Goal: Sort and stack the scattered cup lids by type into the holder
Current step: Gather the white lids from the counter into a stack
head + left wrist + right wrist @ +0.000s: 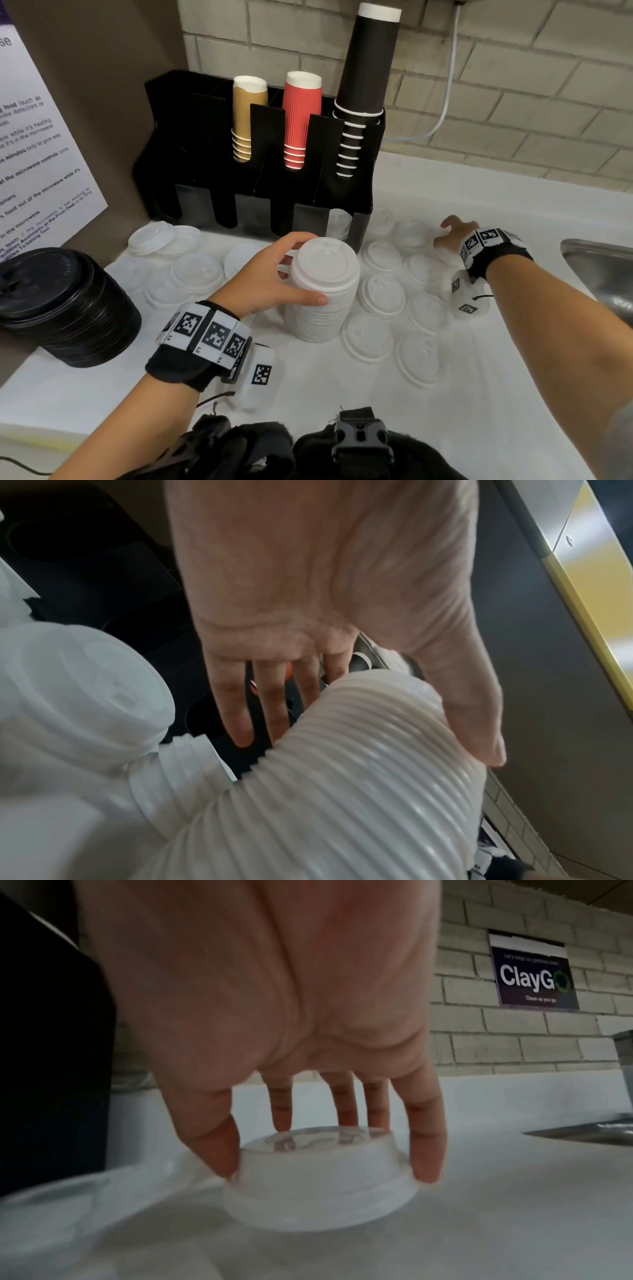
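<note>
A tall stack of white lids (322,291) stands on the white counter in front of the black holder (260,164). My left hand (274,277) grips the stack near its top, thumb in front and fingers behind; the ribbed side of the stack (359,777) fills the left wrist view. My right hand (452,233) reaches far right and pinches a single white lid (322,1175) lying on the counter, thumb and fingers around its rim. Several loose white lids (383,294) lie scattered between the hands. A stack of black lids (65,305) sits at the left.
The holder's upper slots hold tan cups (248,116), red cups (301,116) and black cups (366,85). A steel sink (603,270) lies at the right edge. A brick wall and a white cable (445,102) stand behind. A printed notice (37,144) hangs at the left.
</note>
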